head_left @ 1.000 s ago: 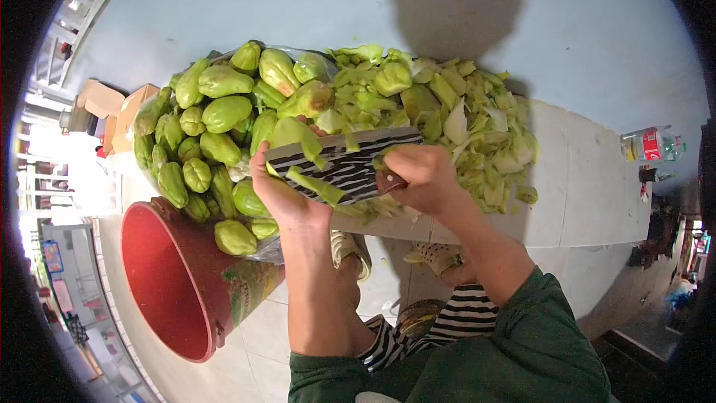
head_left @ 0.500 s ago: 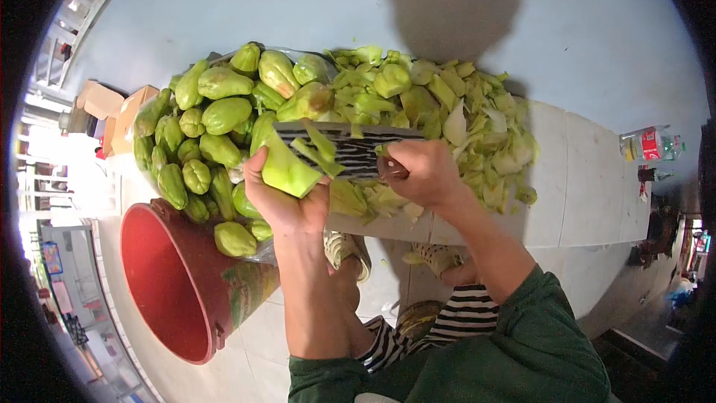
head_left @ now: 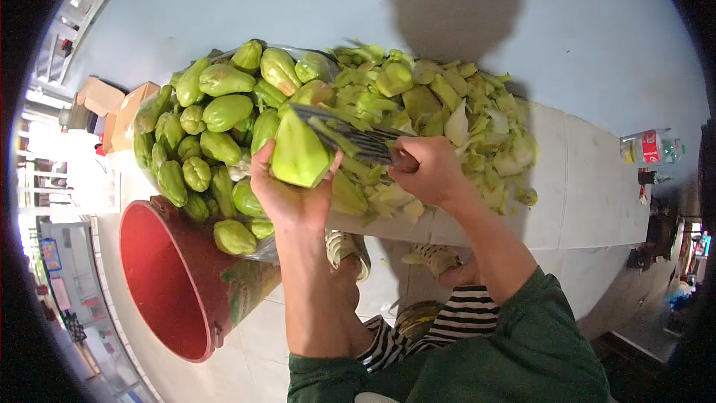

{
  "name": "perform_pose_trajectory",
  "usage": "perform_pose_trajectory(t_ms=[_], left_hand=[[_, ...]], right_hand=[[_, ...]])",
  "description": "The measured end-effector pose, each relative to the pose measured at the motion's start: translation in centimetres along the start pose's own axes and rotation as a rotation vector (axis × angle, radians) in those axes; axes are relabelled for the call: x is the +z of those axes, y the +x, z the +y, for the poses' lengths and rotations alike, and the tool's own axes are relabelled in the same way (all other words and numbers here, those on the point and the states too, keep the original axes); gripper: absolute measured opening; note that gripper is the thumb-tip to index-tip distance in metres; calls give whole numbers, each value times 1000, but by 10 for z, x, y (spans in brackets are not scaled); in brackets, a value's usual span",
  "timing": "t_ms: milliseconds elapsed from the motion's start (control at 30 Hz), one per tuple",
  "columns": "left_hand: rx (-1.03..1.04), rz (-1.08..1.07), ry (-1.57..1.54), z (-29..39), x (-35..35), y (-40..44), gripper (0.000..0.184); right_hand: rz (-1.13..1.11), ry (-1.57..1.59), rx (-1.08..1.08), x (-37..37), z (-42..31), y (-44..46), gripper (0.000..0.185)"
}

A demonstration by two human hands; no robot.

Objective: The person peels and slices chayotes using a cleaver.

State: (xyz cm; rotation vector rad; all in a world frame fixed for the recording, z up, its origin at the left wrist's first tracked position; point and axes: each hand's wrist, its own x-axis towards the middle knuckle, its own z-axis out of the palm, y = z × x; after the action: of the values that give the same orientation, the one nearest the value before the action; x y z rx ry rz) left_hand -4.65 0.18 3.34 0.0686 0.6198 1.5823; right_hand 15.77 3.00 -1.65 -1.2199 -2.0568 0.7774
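My left hand point(head_left: 294, 198) grips a partly peeled chayote point(head_left: 300, 154), its pale green cut faces turned up. In my right hand point(head_left: 426, 168) is the handle of a broad-bladed knife point(head_left: 358, 142). Its dark-streaked blade lies against or just beside the upper right side of the chayote; motion blurs it. A green strip of peel rests on the blade. Behind the knife spreads a heap of peel and cuttings point(head_left: 462, 112). To the left are many whole chayotes point(head_left: 220, 147), piled on clear plastic.
A red bucket point(head_left: 171, 276) lies on its side at lower left. An open cardboard box point(head_left: 123, 116) stands beyond the pile. On the tiled ledge point(head_left: 574, 179) at right lies a plastic bottle with a red label point(head_left: 650, 147). A pale wall point(head_left: 283, 0) runs behind.
The chayote has turned more upright in my left hand, showing wider peeled faces. The knife blade has tilted and moved slightly, and now looks narrower.
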Motion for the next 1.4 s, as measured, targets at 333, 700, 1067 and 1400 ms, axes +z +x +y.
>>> perform_pose_trajectory(t_ms=[333, 700, 1067, 1400], left_hand=[[-63, -338, 36, -6, -28, 15, 48], [-76, -154, 0, -3, -16, 5, 42], [-131, -154, 52, 0, -14, 5, 47], [47, 98, 27, -7, -6, 2, 39]], right_hand=[[145, -201, -530, 8, -19, -9, 27], [169, -181, -386, 11, -4, -6, 34], [48, -80, -452, -1, -20, -6, 25], [19, -112, -160, -10, 0, 4, 21]])
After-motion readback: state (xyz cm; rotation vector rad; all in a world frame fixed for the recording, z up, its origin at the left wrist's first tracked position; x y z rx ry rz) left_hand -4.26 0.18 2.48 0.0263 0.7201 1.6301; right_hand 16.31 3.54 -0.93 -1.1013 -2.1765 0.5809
